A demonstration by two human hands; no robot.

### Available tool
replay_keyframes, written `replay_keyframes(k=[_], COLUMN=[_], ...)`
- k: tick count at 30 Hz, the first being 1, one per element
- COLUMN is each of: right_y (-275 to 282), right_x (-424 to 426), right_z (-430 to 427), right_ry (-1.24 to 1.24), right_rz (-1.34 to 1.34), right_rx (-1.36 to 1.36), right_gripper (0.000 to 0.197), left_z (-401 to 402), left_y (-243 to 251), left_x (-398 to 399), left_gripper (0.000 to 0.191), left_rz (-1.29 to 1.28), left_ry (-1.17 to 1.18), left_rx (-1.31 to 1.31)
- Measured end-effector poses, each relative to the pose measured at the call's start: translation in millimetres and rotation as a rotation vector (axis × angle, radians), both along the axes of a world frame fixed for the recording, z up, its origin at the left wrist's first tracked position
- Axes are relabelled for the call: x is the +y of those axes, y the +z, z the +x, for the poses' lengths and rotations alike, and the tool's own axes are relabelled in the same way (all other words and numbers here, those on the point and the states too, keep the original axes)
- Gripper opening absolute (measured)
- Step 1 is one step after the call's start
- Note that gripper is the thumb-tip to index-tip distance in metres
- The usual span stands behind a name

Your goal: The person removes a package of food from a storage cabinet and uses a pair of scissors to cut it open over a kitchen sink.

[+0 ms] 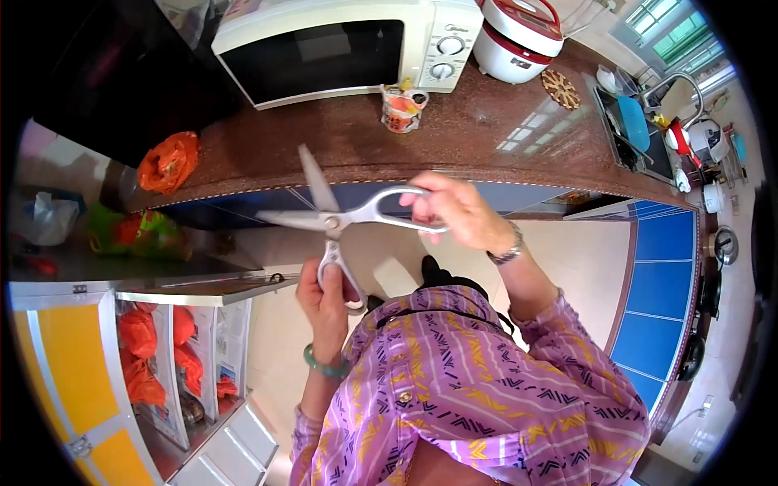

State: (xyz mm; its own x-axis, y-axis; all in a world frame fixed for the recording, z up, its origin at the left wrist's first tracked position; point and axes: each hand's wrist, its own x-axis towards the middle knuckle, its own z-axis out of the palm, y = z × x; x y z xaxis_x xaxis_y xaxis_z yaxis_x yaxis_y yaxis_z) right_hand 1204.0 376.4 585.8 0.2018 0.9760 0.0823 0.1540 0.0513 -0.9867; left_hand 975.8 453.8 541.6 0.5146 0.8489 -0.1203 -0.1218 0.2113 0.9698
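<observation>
A pair of metal kitchen scissors (332,222) is spread wide in front of my body, its blades pointing up and to the left. My left hand (326,299) grips the lower handle loop, with the thumb lying along it. Around the upper handle loop are the fingers of my right hand (454,209). Nothing lies between the blades. Beyond them, on the brown stone countertop (292,136), stands a small printed plastic pouch (401,110) with its top uneven; whether it is cut open I cannot tell.
Behind the pouch is a white microwave oven (322,58), with a red and white rice cooker (516,42) and a woven trivet (560,89) to its right. An orange plastic bag (169,163) sits at the counter's left. A cabinet door (206,296) stands ajar at lower left.
</observation>
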Motion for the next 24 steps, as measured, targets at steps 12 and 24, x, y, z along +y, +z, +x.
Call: replay_keyframes(k=[12, 24], right_y=[-58, -64], right_x=[-108, -123], right_z=[114, 128], right_ry=[0.061, -0.221], right_rz=[-0.234, -0.457], right_rx=[0.655, 0.589], right_gripper=[0.047, 0.029], left_z=[189, 238], left_y=[-41, -101], left_x=[-49, 125], left_gripper=[0.020, 0.058], left_rz=[-0.153, 0.296], left_ry=[-0.622, -0.092], left_rx=[-0.016, -0.032])
